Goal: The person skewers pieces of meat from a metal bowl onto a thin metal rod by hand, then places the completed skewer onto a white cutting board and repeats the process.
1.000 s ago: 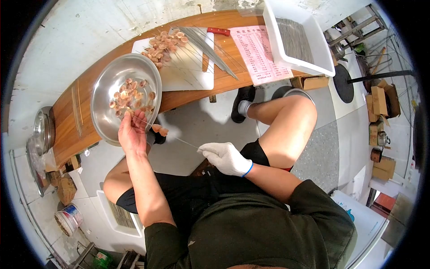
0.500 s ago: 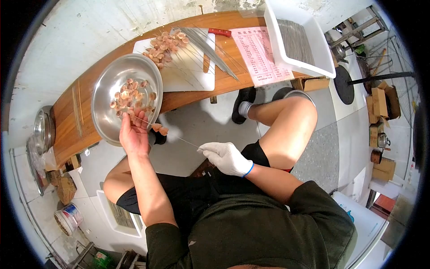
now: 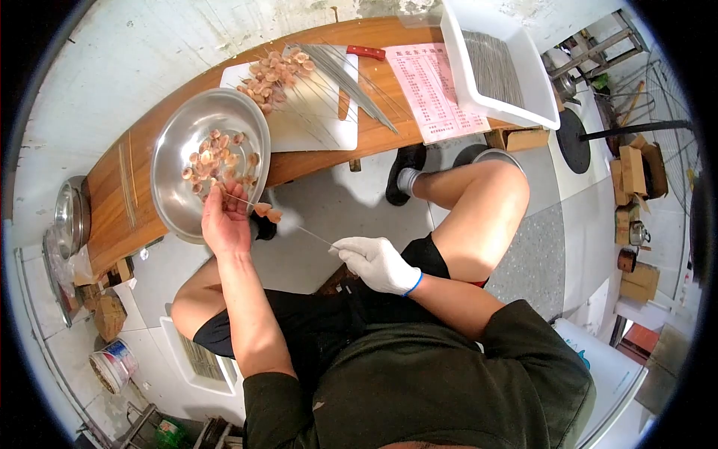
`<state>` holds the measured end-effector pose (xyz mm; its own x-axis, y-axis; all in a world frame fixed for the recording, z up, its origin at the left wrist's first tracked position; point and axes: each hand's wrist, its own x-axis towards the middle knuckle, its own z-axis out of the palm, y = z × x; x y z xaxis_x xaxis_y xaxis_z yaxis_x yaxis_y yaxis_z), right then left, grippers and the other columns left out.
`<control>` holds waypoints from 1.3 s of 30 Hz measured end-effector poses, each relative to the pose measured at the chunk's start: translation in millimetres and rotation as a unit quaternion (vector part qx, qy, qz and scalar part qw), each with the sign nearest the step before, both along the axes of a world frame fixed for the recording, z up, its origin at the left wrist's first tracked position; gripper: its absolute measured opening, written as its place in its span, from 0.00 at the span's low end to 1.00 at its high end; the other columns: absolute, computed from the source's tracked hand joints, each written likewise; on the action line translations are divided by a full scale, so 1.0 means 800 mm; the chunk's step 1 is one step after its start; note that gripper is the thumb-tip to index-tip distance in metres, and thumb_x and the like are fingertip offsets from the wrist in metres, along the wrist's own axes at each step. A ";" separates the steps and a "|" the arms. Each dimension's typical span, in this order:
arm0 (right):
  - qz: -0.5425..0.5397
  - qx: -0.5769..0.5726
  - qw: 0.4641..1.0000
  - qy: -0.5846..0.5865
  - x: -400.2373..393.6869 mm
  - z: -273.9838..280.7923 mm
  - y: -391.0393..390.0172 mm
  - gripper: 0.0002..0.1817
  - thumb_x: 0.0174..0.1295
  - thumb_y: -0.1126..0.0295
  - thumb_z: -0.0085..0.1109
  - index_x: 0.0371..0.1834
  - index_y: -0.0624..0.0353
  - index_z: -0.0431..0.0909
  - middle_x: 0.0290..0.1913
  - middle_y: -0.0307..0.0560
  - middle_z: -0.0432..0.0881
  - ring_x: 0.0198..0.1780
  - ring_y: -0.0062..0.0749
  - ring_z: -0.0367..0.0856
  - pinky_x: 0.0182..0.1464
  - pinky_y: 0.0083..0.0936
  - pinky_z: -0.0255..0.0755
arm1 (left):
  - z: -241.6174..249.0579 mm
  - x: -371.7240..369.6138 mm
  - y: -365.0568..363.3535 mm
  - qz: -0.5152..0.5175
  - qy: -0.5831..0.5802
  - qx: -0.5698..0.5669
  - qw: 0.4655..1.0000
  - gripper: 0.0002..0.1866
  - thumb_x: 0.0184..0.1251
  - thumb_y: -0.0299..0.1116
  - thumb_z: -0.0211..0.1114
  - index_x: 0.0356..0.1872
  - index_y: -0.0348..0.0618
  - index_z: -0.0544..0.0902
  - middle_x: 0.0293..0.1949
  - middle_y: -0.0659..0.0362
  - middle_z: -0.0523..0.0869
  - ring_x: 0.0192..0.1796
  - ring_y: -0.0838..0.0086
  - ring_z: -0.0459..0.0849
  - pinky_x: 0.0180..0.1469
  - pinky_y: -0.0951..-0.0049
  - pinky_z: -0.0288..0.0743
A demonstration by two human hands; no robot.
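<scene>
My right hand, in a white glove with a blue cuff edge, is closed on the lower end of a thin metal skewer. A few pinkish pieces of meat are threaded partway up it. My bare left hand is at the near rim of a steel bowl, palm up, its fingers curled at the skewer's far end around a small piece of meat that they partly hide. Several round, brownish-pink meat pieces lie in the bowl.
A white cutting board bears loaded skewers and bare metal skewers. Beyond are a red-handled knife, a pink printed sheet and a white tub of skewers. Another white tub stands on the floor.
My left hand has shifted very slightly at the skewer's far end, its fingers a little more closed. My right hand keeps the skewer in nearly the same place.
</scene>
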<state>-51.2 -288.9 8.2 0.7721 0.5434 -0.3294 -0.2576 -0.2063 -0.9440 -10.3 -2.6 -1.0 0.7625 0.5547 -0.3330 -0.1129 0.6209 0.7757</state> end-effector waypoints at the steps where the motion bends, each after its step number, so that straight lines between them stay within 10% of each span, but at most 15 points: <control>1: 0.001 0.003 1.000 -0.005 0.000 0.000 0.000 0.13 0.69 0.70 0.55 0.49 0.69 0.81 0.44 0.52 0.88 0.45 0.27 0.84 0.51 0.25 0.76 | -0.001 0.000 -0.002 0.005 0.005 0.001 1.000 0.09 0.74 0.35 0.61 0.45 0.39 0.81 0.40 0.54 0.87 0.40 0.69 0.86 0.47 0.68 0.82; 24: -0.006 0.026 1.000 -0.016 0.004 0.000 0.005 0.13 0.69 0.71 0.54 0.49 0.68 0.82 0.42 0.51 0.87 0.43 0.24 0.83 0.49 0.24 0.76 | -0.017 -0.008 -0.030 -0.085 -0.012 0.014 0.996 0.13 0.77 0.36 0.56 0.42 0.34 0.81 0.38 0.52 0.86 0.38 0.67 0.86 0.41 0.67 0.83; 39: -0.004 0.049 0.998 0.035 0.013 0.006 0.002 0.15 0.72 0.68 0.49 0.50 0.66 0.81 0.25 0.35 0.74 0.26 0.16 0.70 0.29 0.18 0.71 | -0.003 -0.008 -0.057 -0.090 -0.029 -0.017 0.995 0.10 0.76 0.33 0.58 0.48 0.37 0.80 0.43 0.51 0.86 0.42 0.66 0.86 0.44 0.67 0.84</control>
<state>-40.9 -287.0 12.8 0.7536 0.5694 -0.3284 -0.3245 -0.1122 -0.9392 -16.6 -48.2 -3.3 0.8670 0.3968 -0.3015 -0.0421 0.6611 0.7491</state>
